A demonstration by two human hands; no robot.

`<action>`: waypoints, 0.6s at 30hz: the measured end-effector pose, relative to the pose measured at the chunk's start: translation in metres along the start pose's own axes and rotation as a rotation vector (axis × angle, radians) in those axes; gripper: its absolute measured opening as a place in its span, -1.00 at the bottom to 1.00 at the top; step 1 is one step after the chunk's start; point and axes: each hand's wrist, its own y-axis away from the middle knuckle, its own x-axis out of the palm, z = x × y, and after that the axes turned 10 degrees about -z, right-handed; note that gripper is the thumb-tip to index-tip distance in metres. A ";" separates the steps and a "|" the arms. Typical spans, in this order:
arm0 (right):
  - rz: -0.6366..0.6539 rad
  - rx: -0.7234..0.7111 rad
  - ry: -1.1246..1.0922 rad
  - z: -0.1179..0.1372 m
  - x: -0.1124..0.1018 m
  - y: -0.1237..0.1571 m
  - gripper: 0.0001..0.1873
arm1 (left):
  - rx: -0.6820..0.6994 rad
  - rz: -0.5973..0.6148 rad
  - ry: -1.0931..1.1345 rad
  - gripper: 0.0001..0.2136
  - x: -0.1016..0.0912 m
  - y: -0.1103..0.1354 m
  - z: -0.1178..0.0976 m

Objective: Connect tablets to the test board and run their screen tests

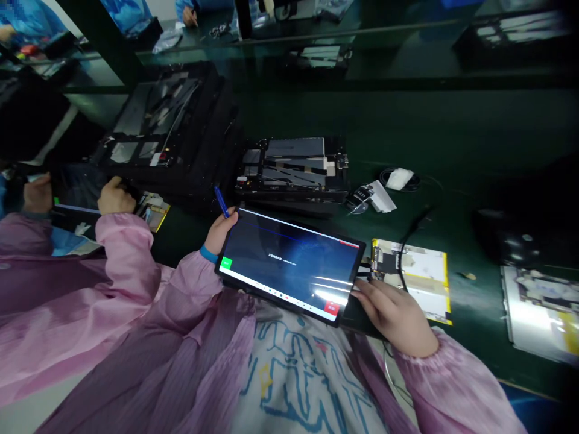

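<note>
A tablet (289, 265) with a lit dark screen, a green square at its left corner and a red one at its right, is tilted up at the table's near edge. My left hand (221, 232) grips its left edge and also has a blue pen (221, 202) in its fingers. My right hand (393, 313) rests at the tablet's right edge, fingers closed against it, where a black cable (409, 232) comes in. Both my sleeves are pink.
Stacked black trays with tablet parts (294, 172) stand behind the tablet, with more trays (172, 132) at left. A yellow-edged sheet (425, 274) lies at right. A co-worker in pink (117, 199) handles another tablet (79, 187) at left. The table (452, 144) is green.
</note>
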 end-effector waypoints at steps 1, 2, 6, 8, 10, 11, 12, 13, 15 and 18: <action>-0.003 -0.014 0.004 -0.001 0.000 -0.001 -0.86 | -0.003 0.011 -0.001 -0.69 0.000 0.000 0.000; -0.004 -0.025 0.009 -0.002 0.001 -0.001 -0.86 | -0.006 0.022 -0.002 -0.70 0.000 0.000 0.000; -0.024 -0.030 0.010 -0.008 0.000 0.000 -0.82 | 0.037 0.043 0.007 -0.74 -0.001 -0.002 0.000; -0.057 0.015 0.015 -0.013 -0.006 0.003 -0.78 | 0.075 0.050 0.012 -0.74 -0.001 -0.002 0.000; -0.107 0.138 0.073 -0.019 -0.016 0.006 -0.73 | 0.100 0.060 0.002 -0.75 0.000 -0.003 -0.001; -0.139 0.247 0.127 -0.021 -0.022 0.008 -0.71 | 0.106 0.062 -0.008 -0.74 0.000 -0.002 -0.002; -0.166 0.382 0.186 -0.024 -0.028 0.009 -0.69 | 0.107 0.062 -0.018 -0.74 0.001 -0.002 -0.003; -0.173 0.531 0.234 -0.027 -0.034 0.010 -0.66 | 0.104 0.060 -0.026 -0.73 0.001 -0.002 -0.003; -0.088 0.783 0.261 -0.033 -0.043 0.014 -0.55 | 0.095 0.058 -0.031 -0.71 0.001 -0.001 -0.005; 0.176 0.903 0.193 -0.040 -0.047 0.020 -0.47 | 0.088 0.053 -0.013 -0.70 0.002 -0.002 -0.006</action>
